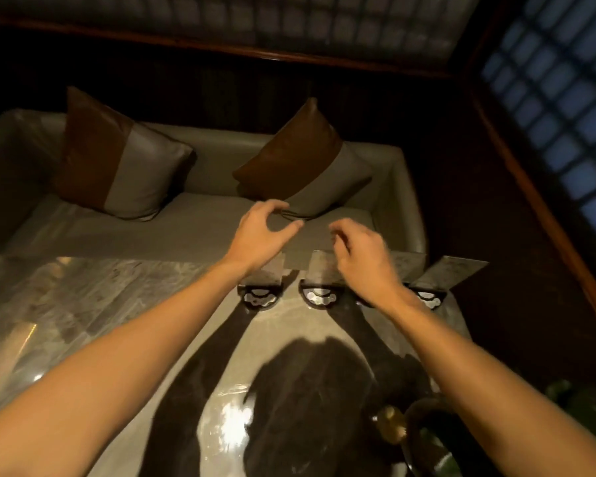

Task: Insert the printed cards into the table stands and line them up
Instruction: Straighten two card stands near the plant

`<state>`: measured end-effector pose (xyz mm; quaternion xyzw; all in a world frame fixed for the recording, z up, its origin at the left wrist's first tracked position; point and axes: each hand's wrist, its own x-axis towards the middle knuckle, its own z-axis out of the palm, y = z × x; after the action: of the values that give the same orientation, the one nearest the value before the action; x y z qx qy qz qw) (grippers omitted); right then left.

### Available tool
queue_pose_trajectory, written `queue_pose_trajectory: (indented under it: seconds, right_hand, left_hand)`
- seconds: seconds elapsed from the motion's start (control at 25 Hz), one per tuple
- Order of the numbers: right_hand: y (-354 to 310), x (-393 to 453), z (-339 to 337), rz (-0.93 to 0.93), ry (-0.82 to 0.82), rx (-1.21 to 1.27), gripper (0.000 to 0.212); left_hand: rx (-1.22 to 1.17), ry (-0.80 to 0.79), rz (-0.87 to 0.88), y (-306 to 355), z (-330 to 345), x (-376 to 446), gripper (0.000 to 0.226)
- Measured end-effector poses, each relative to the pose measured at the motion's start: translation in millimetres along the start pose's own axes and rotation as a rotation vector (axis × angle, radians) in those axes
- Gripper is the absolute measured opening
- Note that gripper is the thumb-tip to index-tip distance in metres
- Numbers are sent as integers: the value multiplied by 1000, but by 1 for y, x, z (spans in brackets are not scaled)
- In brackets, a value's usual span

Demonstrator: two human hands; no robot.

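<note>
Four stands sit in a row along the far edge of the table (83, 304), toward its far right corner, each a dark half-round base with a pale card rising from it. Going left to right: the first stand (259, 297) carries a card (270, 270) partly hidden behind the left wrist; the second stand (319, 297) holds a card (320, 266) standing fairly square to the edge; the third stand (363, 302) is almost wholly covered by the right forearm, only the top of its card (408, 260) showing; the fourth stand (427, 297) bears a card (451, 271) that is skewed, angled out toward the corner.

The left hand (260, 234) hovers above and beyond the first card, fingers spread and curled, holding nothing. The right hand (367, 256) hangs over the second and third cards, fingers loosely bent and parted, also empty; whether a fingertip touches a card cannot be told.

The cards look thin, light and springy, likely to bow or crease if pushed flat-on, so they are best pinched at the upper corners or side edges. The bases look denser and probably slide readily on the glossy tabletop; turning a base by its curved rim would square the skewed card more safely than twisting the card itself. Beyond the table lie a sofa (200, 232) and two cushions.
</note>
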<state>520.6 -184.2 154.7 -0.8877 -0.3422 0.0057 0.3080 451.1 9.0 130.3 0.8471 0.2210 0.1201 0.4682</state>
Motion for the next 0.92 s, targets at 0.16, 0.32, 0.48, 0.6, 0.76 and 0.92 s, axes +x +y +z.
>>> queue_pose_trajectory:
  seconds: [0.16,0.32,0.48,0.6,0.76,0.92]
  right_hand:
    - [86,7,-76,87,-22,-277,40]
    - [185,5,-122,215,-249,-494,49]
    - [240,-6,-129,284,-473,-480,34]
    - [272,-12,-130,300,-469,-361,21]
    - [292,-15,-131,280,-421,-319,19]
    - [300,-19,-139,286,-410,-265,20]
  left_hand:
    - [159,-244,178,65,66,21,53]
    - [431,-423,255,96,149,40,58]
    - [585,-523,184,95,211,55,50]
    - [663,-544,173,90,238,60,34]
    - [636,-526,175,91,251,55,24]
    - [604,-523,211,108,265,52,18]
